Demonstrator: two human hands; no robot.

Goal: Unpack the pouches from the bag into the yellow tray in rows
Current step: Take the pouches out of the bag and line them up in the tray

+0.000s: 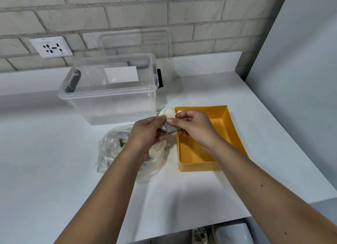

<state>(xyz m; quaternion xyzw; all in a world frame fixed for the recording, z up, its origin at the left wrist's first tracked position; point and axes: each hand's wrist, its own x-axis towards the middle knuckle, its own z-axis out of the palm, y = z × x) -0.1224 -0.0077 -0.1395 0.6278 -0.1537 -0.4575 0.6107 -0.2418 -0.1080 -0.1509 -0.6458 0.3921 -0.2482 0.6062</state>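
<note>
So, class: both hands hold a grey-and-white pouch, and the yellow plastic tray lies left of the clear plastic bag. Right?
No. The head view shows the yellow plastic tray right of the clear plastic bag; the left hand and right hand do hold the grey-and-white pouch.

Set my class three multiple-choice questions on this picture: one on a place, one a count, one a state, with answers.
1. The plastic bag lies: A left of the yellow tray; B inside it; C right of it.
2. Hands holding the pouch: A none; B one; C two.
3. The clear box is: A lidded; B lidless; C tipped over.
Answers: 1 A, bag sits beside the tray's left wall; 2 C, left hand and right hand both pinch it; 3 B, its top is open.
</note>
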